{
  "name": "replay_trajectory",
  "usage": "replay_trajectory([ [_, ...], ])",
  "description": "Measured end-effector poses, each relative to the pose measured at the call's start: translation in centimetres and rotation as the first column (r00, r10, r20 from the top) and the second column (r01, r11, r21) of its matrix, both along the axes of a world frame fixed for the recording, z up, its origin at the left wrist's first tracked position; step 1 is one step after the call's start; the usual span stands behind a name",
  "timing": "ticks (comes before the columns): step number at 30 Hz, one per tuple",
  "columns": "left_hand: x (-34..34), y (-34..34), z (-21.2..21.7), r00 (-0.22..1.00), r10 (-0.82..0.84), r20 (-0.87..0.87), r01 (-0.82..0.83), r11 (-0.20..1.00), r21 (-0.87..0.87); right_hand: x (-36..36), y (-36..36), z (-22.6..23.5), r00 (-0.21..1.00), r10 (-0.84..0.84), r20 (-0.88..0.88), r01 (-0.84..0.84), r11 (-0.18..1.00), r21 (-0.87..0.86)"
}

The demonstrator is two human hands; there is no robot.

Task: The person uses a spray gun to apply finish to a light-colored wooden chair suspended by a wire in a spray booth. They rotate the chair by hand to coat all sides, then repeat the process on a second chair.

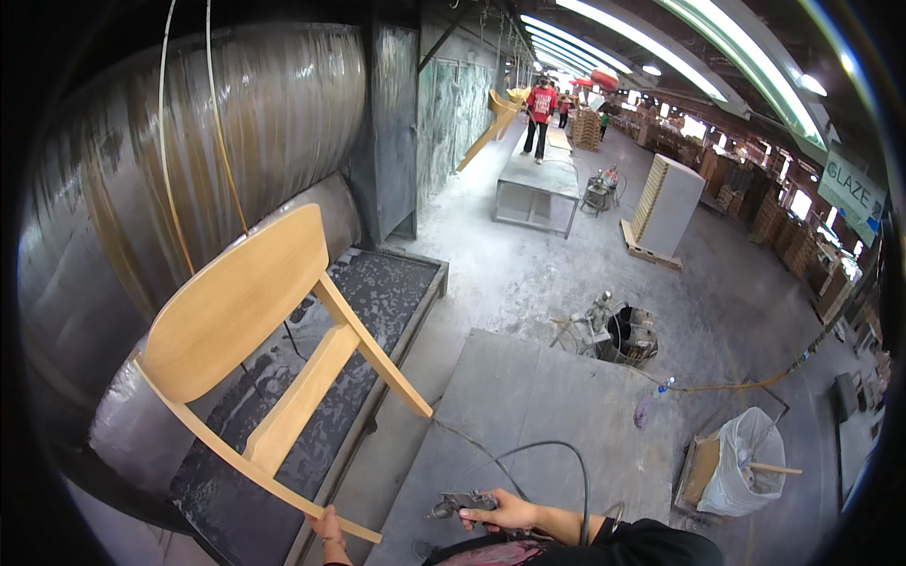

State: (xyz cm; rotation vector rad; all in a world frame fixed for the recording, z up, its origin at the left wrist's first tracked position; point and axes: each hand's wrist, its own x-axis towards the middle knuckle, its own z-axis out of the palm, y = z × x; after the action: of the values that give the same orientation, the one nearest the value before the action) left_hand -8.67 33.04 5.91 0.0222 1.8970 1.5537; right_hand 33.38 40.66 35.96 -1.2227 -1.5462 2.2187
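Observation:
A light wooden chair back frame (241, 302), with a curved backrest, a lower crossbar and two legs, hangs tilted at the left beside two thin wires. My left hand (327, 525) is closed around the lower part of its near leg. Low in the middle, my right hand (510, 510) grips a dark, paint-stained spray gun (453, 505). The gun's nozzle points left, toward the frame, with a gap between them. A dark hose (576, 453) loops up and over by my right wrist.
A large metal cylinder (283, 85) and a wet, dark trough (396, 269) lie behind the frame. A grey platform (491, 377) is under my right hand. Pump equipment with pots (628, 335) and a plastic-lined bin (750, 481) stand right. Farther off, a person (540, 108) stands on a platform.

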Motion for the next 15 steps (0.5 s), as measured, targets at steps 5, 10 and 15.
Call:
replay_trajectory([
  [5,0.3,0.2,1.1,0.998,-0.001,-0.068,-0.005,0.996,-0.089,2.7,0.5,1.7,0.993,-0.114,0.010,0.114,0.985,-0.133],
  [10,3.0,-0.5,2.7,0.997,-0.014,-0.070,0.012,1.000,-0.023,6.7,2.0,2.3,0.989,-0.106,0.098,0.106,0.994,0.012],
  [15,8.7,-1.4,4.5,0.997,0.066,-0.051,-0.066,0.998,-0.001,13.7,6.2,1.4,0.988,-0.152,0.041,0.144,0.976,0.164],
])
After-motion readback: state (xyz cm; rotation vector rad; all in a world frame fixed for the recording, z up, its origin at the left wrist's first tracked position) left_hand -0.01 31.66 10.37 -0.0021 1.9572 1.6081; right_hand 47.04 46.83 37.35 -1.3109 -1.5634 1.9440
